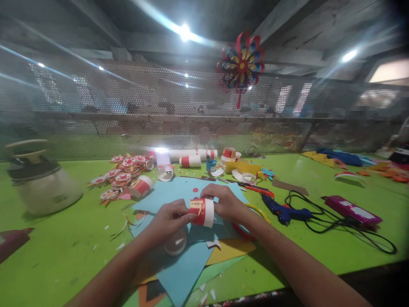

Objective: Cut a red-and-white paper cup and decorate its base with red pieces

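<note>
A red and white paper cup piece point(203, 212) is held between both hands above the blue paper sheets point(183, 270). My left hand point(172, 217) pinches its left edge, thumb in front. My right hand point(223, 202) grips it from the right and behind, with some fingertips hidden by the cup. Just below my left hand, a round whitish cup piece point(175, 243) lies on the paper. A small red paper shape point(195, 190) rests on the blue sheet behind the hands.
Left of the sheets lie decorated discs point(123, 177) and a cut cup point(142, 186). To the right are scissors point(258, 189), a blue glue gun point(286, 211) with black cable and a purple box point(353, 211). A large container point(44, 183) stands far left; a pinwheel point(242, 65) hangs at the mesh.
</note>
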A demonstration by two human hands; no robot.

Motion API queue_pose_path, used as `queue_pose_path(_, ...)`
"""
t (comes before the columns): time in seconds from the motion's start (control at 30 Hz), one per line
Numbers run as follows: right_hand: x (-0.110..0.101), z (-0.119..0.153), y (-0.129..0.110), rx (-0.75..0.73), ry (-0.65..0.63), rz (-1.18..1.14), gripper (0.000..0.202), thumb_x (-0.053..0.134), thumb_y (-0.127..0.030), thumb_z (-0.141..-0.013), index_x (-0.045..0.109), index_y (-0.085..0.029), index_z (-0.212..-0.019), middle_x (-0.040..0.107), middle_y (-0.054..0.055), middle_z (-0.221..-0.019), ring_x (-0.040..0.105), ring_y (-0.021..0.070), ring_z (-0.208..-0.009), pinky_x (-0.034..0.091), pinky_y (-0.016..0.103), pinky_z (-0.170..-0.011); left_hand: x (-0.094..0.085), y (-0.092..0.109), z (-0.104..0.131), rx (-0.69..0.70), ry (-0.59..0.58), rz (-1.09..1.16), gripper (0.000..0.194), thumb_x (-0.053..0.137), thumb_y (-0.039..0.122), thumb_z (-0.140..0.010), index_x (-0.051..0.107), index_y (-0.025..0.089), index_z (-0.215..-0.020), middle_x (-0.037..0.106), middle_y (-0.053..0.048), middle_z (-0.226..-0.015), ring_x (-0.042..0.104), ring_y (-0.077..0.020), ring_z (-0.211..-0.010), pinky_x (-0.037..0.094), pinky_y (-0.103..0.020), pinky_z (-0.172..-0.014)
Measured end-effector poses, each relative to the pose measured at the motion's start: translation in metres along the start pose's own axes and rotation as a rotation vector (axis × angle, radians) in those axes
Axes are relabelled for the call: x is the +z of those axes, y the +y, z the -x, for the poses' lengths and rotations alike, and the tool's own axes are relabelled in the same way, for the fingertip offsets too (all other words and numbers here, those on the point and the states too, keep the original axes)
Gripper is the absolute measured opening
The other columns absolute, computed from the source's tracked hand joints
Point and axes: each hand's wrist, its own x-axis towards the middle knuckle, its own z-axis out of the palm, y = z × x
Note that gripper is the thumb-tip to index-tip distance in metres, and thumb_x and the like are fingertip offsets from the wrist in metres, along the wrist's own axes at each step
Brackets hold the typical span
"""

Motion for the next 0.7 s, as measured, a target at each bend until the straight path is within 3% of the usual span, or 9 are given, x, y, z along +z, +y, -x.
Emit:
queue_pose_path(0.2, -0.005, 0.003, 0.011, -0.011, -0.024, 0.239, 0.013, 0.056, -0.025, -0.091, 0.063, -0.015, -0.095, 0.065, 0.004, -0.099, 0.063, 0.0167, -0.087, 0.052, 0.036, -0.076, -0.008, -0.009, -0.002, -0.05, 0.093, 0.062, 0.02, 0.066, 0.034, -0.074, 0.073, 0.019, -0.064, 0.048, 0.001, -0.058, 0.043, -0.0125, -0.057, 0.029, -0.025, -0.056)
queue_pose_path(0.33, -0.007, 0.003, 0.011, 0.035, -0.025, 0.334, 0.013, 0.056, -0.025, -0.091, 0.063, -0.015, -0.094, 0.065, 0.003, -0.095, 0.063, 0.0155, -0.083, 0.053, 0.034, -0.073, -0.011, -0.008, -0.003, -0.133, 0.186, 0.215, 0.028, 0.069, 0.036, -0.072, 0.063, 0.016, -0.053, 0.047, 0.003, -0.05, 0.039, -0.0099, -0.051, 0.027, -0.023, -0.05)
queue_pose_path(0.53, -0.019, 0.001, 0.019, 0.255, 0.081, 0.423, 0.015, 0.055, -0.026, -0.092, 0.062, -0.015, -0.1, 0.065, 0.004, -0.098, 0.064, 0.0159, -0.084, 0.053, 0.035, -0.074, -0.019, -0.012, -0.006, -0.248, 0.445, 0.579, 0.038, 0.068, 0.041, -0.073, 0.044, 0.017, -0.056, 0.034, 0.008, -0.046, 0.029, -0.0057, -0.042, 0.019, -0.019, -0.039)
queue_pose_path(0.7, -0.018, 0.004, 0.037, 0.39, 0.058, 0.468, 0.019, 0.056, -0.029, -0.091, 0.061, -0.015, -0.103, 0.065, 0.004, -0.101, 0.064, 0.0165, -0.085, 0.053, 0.036, -0.075, -0.031, -0.011, -0.009, -0.284, 0.593, 0.864, 0.033, 0.065, 0.03, -0.074, 0.038, 0.019, -0.06, 0.032, 0.009, -0.048, 0.029, -0.0043, -0.04, 0.02, -0.015, -0.035)
